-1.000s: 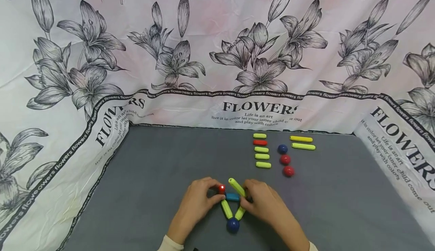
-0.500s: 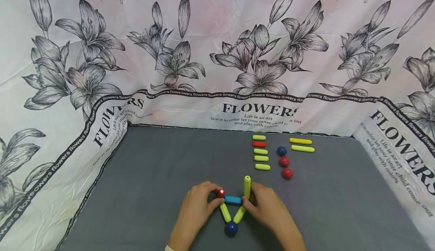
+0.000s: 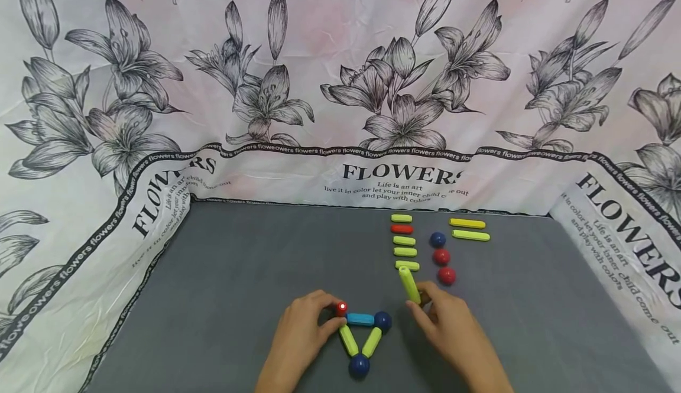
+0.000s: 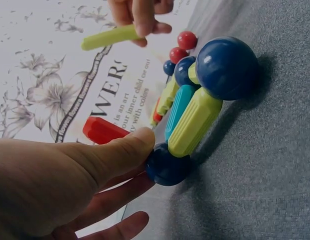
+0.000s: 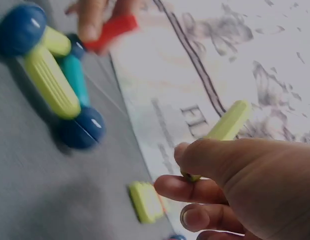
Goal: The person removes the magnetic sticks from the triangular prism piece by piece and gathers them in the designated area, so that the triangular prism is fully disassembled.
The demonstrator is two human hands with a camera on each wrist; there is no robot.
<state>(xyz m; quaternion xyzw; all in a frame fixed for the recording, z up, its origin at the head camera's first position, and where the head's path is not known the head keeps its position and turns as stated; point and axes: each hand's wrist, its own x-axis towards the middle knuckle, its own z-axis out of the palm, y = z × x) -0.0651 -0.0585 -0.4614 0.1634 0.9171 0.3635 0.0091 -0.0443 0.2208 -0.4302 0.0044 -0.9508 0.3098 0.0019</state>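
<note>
A triangle of magnetic building sticks and balls lies on the grey table. Its sides are a blue stick (image 3: 360, 320) and two yellow-green sticks (image 3: 348, 341). Blue balls show at the near corner (image 3: 359, 366) and right corner (image 3: 382, 321); the left corner ball (image 4: 167, 165) is mostly covered in the head view. There my left hand (image 3: 303, 328) pinches a red stick (image 4: 105, 131) rising from that ball, its thumb at the stick's base. To the right of the triangle, my right hand (image 3: 449, 319) holds a yellow-green stick (image 3: 409, 285) between thumb and fingers, apart from the balls.
Beyond my right hand lies a column of short yellow-green sticks (image 3: 405, 252) with one red stick (image 3: 401, 229) among them. Beside it are a blue ball (image 3: 438, 240) and two red balls (image 3: 441, 256). Two longer sticks (image 3: 470, 236) lie farther right. A flower-printed cloth (image 3: 287, 174) borders the table.
My right hand has tilted its yellow-green stick upright at the right corner, then moved right with it, away from the blue ball. The left hand stays at the red stick.
</note>
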